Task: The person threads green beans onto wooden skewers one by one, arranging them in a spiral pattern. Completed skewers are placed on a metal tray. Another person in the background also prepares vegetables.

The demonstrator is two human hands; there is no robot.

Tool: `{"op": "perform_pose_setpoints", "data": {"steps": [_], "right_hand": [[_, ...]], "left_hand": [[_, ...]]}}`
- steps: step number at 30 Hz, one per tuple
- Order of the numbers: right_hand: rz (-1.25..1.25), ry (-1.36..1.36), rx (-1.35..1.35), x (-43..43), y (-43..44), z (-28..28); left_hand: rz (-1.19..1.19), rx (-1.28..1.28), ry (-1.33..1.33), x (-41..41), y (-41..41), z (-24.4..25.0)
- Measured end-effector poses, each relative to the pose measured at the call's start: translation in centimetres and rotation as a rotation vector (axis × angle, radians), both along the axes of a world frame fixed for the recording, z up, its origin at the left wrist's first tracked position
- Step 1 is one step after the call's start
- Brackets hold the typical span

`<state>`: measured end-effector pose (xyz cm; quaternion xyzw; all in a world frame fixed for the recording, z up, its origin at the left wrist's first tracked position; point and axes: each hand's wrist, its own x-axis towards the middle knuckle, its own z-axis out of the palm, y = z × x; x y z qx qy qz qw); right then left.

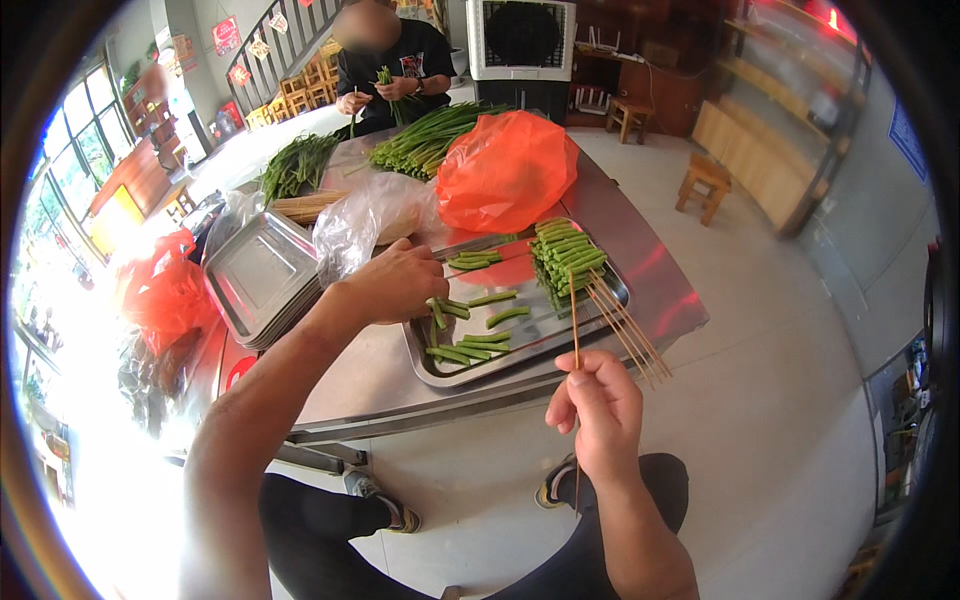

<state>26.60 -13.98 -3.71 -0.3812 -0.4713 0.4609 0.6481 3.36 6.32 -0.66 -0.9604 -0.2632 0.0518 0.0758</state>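
Observation:
My right hand [600, 412] pinches a bamboo skewer [576, 322], pointing up; its tip overlaps the stack of skewered green bean pieces [566, 255] in the view. From that stack several bare skewer ends [630, 330] stick out over the rim of a shallow metal tray [450, 379]. Over the tray's left side reaches my left hand [397, 285], back upward. Its fingertips are at some cut green bean pieces [439, 313]; whether they grip one is hidden. Loose bean pieces [486, 337] lie scattered on the tray floor, and a small group [474, 259] lies farther back.
Left on the metal table [352, 390] is a stack of empty trays [259, 274]. Behind are a clear plastic bag [375, 214], a bundle of skewers [307, 206], a red plastic bag [506, 172] and piled long green beans [427, 142]. Across sits a person [394, 67] holding greens.

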Motion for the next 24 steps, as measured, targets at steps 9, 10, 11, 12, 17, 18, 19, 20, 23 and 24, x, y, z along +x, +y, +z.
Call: {"op": "perform_pose_setpoints", "data": {"steps": [9,10,11,12,17,18,19,20,23,24], "right_hand": [[-0.046,0.008,-0.030,-0.1,0.1,0.4],[-0.052,-0.002,-0.037,-0.4,0.2,0.6],[-0.046,-0.002,-0.044,-0.6,0.3,0.6],[-0.046,-0.004,-0.053,-0.7,0.3,0.4],[-0.061,-0.003,-0.034,-0.7,0.6,0.2],[-0.058,0.004,-0.028,-0.8,0.7,0.3],[-0.055,0.011,-0.023,-0.8,0.8,0.3],[-0.057,0.007,-0.030,-0.8,0.7,0.3],[-0.063,0.006,-0.036,-0.8,0.8,0.2],[-0.071,0.007,-0.037,-0.7,0.8,0.1]], "left_hand": [[0.036,-0.104,-0.452,-2.4,-1.4,0.2],[0.045,-0.132,-0.421,-2.5,-1.7,0.2],[0.053,-0.160,-0.392,-2.2,-2.1,0.0],[0.056,-0.191,-0.362,-1.6,-2.5,-0.3],[0.116,-0.321,-0.635,-1.6,-1.0,-0.1],[0.215,-0.272,-0.608,-1.6,-0.9,0.9],[0.156,-0.223,-0.541,-1.6,-0.4,0.8],[0.097,-0.174,-0.473,-1.6,0.4,0.2],[0.027,-0.143,-0.354,-1.2,1.0,-0.8],[0.027,-0.153,-0.343,-0.4,0.6,-0.8]]}}
